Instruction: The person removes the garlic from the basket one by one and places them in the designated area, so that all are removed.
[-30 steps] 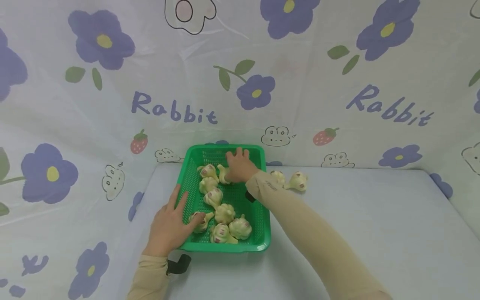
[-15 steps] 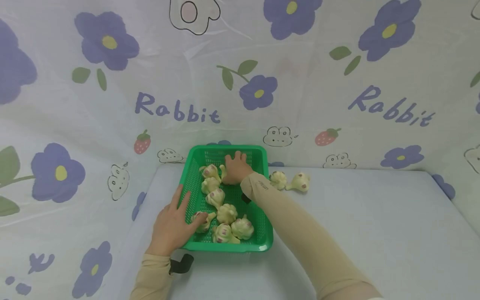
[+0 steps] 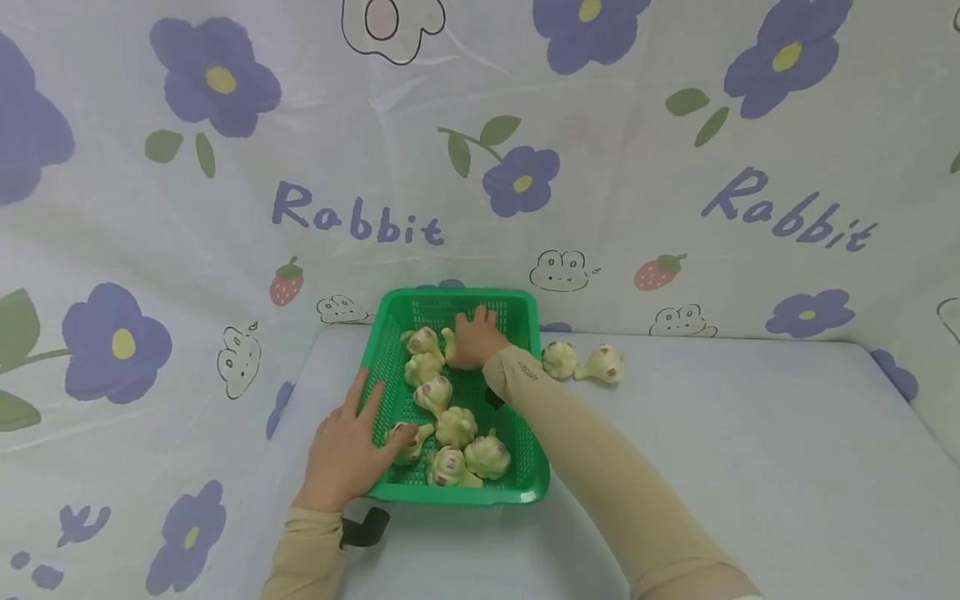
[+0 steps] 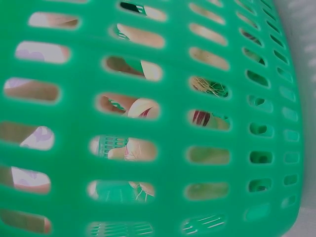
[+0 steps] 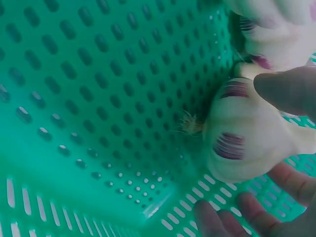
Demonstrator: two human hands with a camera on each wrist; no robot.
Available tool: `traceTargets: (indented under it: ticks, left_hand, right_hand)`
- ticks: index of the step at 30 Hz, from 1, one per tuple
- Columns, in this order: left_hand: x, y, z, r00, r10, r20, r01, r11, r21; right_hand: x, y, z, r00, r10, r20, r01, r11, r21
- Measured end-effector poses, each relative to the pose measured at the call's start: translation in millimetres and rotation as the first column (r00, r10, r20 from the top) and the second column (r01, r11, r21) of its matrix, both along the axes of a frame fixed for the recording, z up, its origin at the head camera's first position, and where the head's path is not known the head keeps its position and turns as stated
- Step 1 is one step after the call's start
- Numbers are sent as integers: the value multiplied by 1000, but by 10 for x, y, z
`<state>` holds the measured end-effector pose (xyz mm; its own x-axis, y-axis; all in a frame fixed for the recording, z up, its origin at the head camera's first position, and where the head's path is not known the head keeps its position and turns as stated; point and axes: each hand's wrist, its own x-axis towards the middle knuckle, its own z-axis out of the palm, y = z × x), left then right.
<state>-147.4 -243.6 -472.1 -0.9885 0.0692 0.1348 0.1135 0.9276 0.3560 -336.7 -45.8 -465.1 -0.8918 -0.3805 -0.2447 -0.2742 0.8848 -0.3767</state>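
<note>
A green plastic basket (image 3: pixel 463 495) holds several pale garlic bulbs with purple marks. My right hand (image 3: pixel 477 340) reaches into its far part and holds a garlic bulb (image 5: pixel 247 131) there, thumb on one side and fingers on the other. From above, that hand hides most of this bulb. Spread and fairly straight, the fingers of my left hand (image 3: pixel 345 450) rest at the basket's left edge. Its thumb reaches inside, over a garlic bulb (image 3: pixel 408 450) near the front left corner. The slotted basket wall (image 4: pixel 173 123) fills the left wrist view; bulbs show through the slots.
Two more garlic bulbs, one rounder (image 3: pixel 558 359) and one with a stem pointing left (image 3: pixel 603 364), lie on the white table (image 3: pixel 720 450) right of the basket. A patterned cloth (image 3: pixel 615 167) hangs behind and at the sides, close to the basket's far rim.
My right hand has shifted slightly nearer inside the basket, and its fingers have drawn in a little. My left hand stays at the basket edge. The head view has swung slightly left.
</note>
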Motion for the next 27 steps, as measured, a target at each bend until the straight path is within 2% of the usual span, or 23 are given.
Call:
traceTargets:
  ticks: [11,20,27]
  left_hand:
    - [7,-16,0,1000,1,11,-1,1000,10]
    - [2,-27,-22,1000,-4,8,4,1000,4]
    - [3,-19,-4,1000,-1,9,1,1000,5]
  right_hand:
    - [-48,-68,-201,999,8,31,-10,998,61]
    - [-5,-90,-254,1000,20,22,-20,1000,12]
    - [-7,-106,-291,1000,24,14,-24,1000,19]
